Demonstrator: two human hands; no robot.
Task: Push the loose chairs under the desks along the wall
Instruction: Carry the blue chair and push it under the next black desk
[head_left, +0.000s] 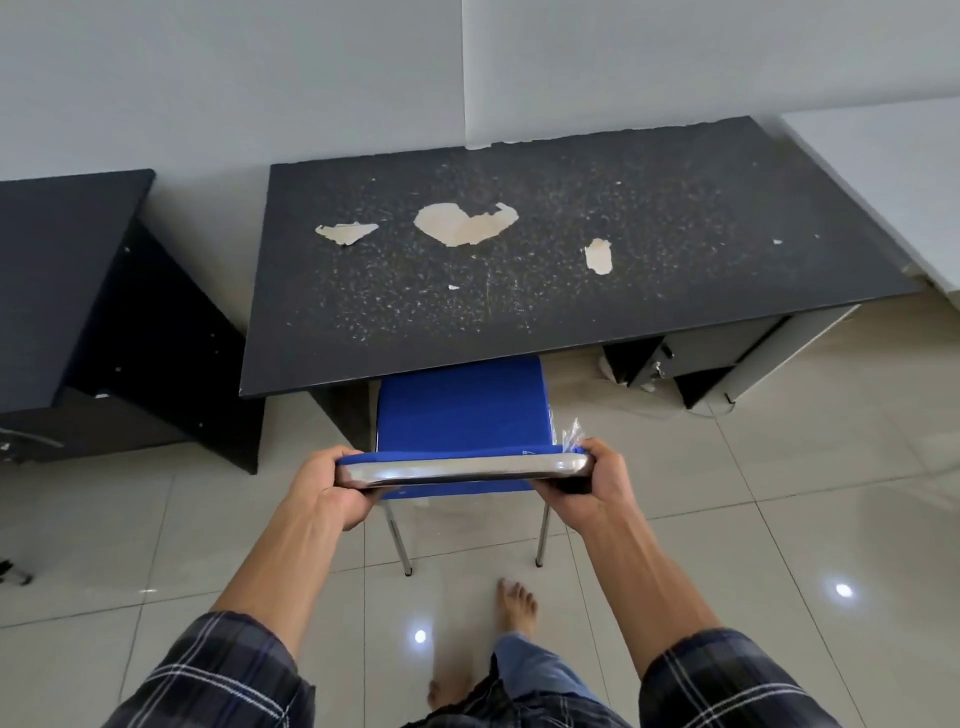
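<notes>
A blue chair (462, 408) with a chrome frame stands at the front edge of a black desk (545, 291) against the wall. The front of its seat is hidden under the desktop. My left hand (332, 486) grips the left end of the chrome top rail of the backrest. My right hand (597, 480) grips the right end of the same rail. Two chrome rear legs show on the tiles below the backrest. The desktop is dusty, with three patches of peeled surface.
A second dark desk (62, 291) stands to the left, with a gap of wall and floor between the two. A drawer unit (696, 358) hangs under the right side of the desk. A white ledge (893, 171) runs at the right. My bare feet stand on glossy tiles.
</notes>
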